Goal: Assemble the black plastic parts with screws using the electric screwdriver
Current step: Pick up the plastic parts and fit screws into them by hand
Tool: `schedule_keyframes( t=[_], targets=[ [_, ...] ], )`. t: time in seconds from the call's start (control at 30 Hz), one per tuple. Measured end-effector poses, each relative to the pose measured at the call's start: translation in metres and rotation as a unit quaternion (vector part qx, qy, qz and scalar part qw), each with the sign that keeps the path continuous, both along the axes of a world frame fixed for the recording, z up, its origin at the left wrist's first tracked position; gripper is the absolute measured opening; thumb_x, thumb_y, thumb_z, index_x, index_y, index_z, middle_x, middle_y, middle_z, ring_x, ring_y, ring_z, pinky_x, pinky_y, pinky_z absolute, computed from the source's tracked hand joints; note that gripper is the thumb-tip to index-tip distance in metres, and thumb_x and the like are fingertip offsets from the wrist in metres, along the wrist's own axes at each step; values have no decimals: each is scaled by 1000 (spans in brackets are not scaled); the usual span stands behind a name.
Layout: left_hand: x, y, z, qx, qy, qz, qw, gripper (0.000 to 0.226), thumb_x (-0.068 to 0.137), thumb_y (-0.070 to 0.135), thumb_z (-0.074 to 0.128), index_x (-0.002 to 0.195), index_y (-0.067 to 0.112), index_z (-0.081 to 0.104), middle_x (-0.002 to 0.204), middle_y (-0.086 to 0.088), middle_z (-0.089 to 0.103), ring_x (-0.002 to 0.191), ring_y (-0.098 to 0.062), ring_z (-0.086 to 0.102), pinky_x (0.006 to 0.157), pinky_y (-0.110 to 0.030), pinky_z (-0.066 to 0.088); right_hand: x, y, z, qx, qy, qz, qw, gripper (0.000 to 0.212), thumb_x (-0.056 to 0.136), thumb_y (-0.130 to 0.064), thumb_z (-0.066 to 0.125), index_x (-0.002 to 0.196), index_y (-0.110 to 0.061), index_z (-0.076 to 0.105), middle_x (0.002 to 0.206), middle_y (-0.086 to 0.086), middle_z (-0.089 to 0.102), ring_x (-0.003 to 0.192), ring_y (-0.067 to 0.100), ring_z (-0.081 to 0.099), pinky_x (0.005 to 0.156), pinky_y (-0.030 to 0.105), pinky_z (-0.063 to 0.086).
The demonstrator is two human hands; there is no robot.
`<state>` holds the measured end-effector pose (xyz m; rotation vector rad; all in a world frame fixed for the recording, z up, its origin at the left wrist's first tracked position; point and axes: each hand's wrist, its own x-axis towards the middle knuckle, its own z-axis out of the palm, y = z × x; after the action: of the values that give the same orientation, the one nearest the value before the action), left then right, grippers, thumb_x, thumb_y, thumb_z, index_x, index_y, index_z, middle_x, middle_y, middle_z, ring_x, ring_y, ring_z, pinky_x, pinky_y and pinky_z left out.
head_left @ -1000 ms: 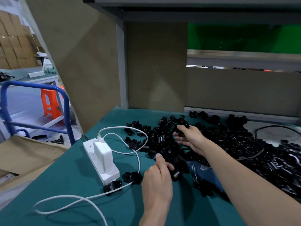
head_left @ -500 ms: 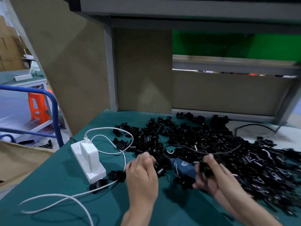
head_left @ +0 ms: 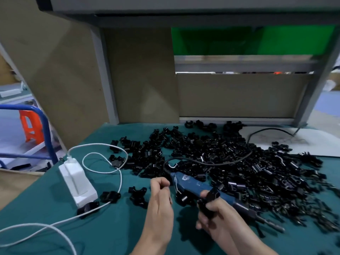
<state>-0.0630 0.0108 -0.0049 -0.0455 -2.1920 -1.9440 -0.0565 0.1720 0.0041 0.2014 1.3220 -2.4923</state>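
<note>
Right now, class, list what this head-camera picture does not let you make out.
- Head view: whether the left hand holds anything, hidden by its curled fingers.
- Head view: shape of the black part, covered by the right hand.
- Head view: bit of the electric screwdriver, motion-blurred.

Beyond the fingers (head_left: pixel 159 184), the black parts (head_left: pixel 239 162) are glossy plastic on the matt teal covering of the bench (head_left: pixel 114 229). The screwdriver (head_left: pixel 191 183) beside them has a smooth blue plastic body.
</note>
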Motion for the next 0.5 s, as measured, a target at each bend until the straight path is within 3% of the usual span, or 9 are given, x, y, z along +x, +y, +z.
schedule_keyframes(
  t=[0.07, 0.13, 0.2, 0.37, 0.5],
  targets=[
    [0, 3, -1, 8, -30, -26, 999, 20, 104, 40, 30, 102, 51, 46, 85, 5, 45, 71, -10, 44, 72, -29, 41, -2, 0, -6, 11, 15, 6, 1000, 25, 92, 14, 46, 109, 2, 60, 59, 14, 53, 50, 24, 54, 55, 42, 51],
    [-1, 5, -3, 4, -34, -43, 998, 18, 105, 42, 38, 115, 54, 46, 102, 10, 58, 79, -5, 57, 77, -22, 48, -4, 1, -9, 13, 43, 14, 999, 34, 82, 8, 63, 116, 0, 61, 69, 18, 62, 61, 27, 66, 61, 43, 58],
    [-2, 6, -3, 10, -25, -42, 999, 27, 95, 52, 51, 121, 46, 53, 112, 15, 68, 89, 0, 66, 84, -21, 52, -6, 4, -13, 7, 63, 18, 998, 46, 72, -1, 72, 117, -1, 63, 83, 21, 69, 75, 28, 73, 65, 40, 62],
    [-6, 6, -1, 87, -25, -25, 996, 27, 78, 37, 74, 100, 22, 71, 85, 0, 77, 78, -23, 76, 78, -35, 61, -6, 8, -18, 10, 87, 22, 996, 46, 72, 2, 75, 116, -6, 62, 98, 26, 74, 80, 25, 74, 57, 28, 55],
    [-7, 9, -6, 120, -24, -30, 992, 15, 91, 14, 66, 105, 18, 71, 93, -4, 78, 89, -23, 76, 77, -29, 61, -6, 10, -16, 34, 114, 9, 993, 67, 61, -5, 83, 124, -6, 58, 112, 25, 74, 85, 23, 75, 62, 27, 57]
  ],
)
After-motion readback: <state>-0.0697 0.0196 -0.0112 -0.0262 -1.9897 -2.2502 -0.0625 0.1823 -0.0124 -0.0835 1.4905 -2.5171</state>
